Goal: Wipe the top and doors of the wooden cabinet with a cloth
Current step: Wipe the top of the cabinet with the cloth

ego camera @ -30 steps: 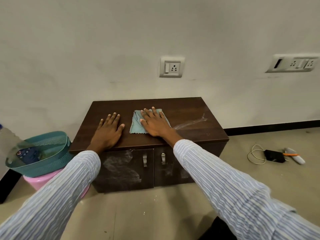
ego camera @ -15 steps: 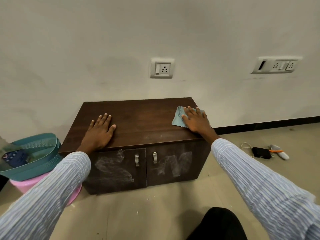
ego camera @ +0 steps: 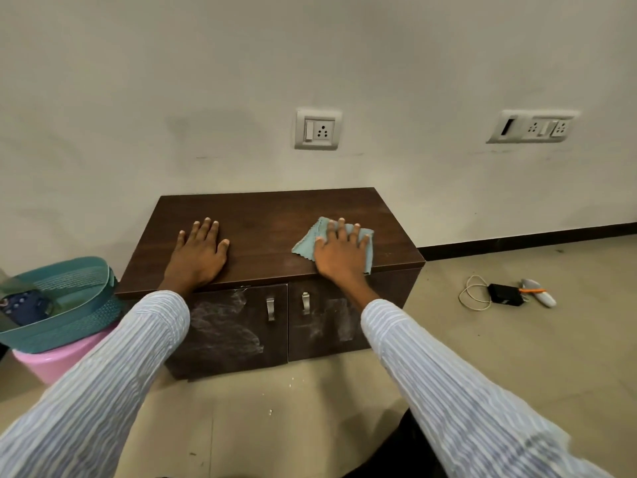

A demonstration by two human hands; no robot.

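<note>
A low dark wooden cabinet (ego camera: 269,215) stands against the wall. Its two doors (ego camera: 238,336) carry dusty white smears and metal handles. My right hand (ego camera: 339,251) lies flat with spread fingers on a light blue cloth (ego camera: 305,244), pressing it onto the right part of the cabinet top near the front edge. On the left part of the top my left hand (ego camera: 200,253) rests flat, fingers straight, holding nothing.
A teal basket (ego camera: 69,305) sits on a pink tub (ego camera: 58,363) left of the cabinet. On the floor to the right lie a black adapter with a white cable (ego camera: 505,294) and a white object (ego camera: 539,292). Wall sockets (ego camera: 317,128) are above.
My right hand swept the cloth from the middle of the top out to the right end, then back a little leftward and toward the front edge. The left hand stayed in place.
</note>
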